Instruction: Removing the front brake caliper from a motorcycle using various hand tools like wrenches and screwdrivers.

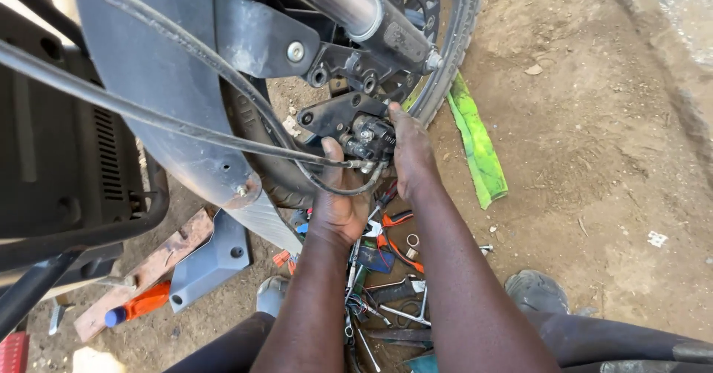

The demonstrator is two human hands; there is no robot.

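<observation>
A black brake caliper [349, 124] hangs off its mount beside the front wheel [445, 54] of a motorcycle, with a black hose [338, 187] looping under it. My left hand [338, 195] grips the caliper from below, thumb up against its lower edge. My right hand [410, 154] holds the caliper's right side, fingers curled onto its body. Just above are the chrome fork leg [349, 5] and the empty caliper bracket [345, 69].
Black cables [148, 113] cross in front of the dark mudguard [163, 83]. A pile of hand tools [386, 284] lies on the dirt between my feet. A green rag [479, 146] lies by the tyre. A wooden plank [148, 269], an orange-handled screwdriver [141, 306] and a grey plastic panel [212, 262] lie at the left.
</observation>
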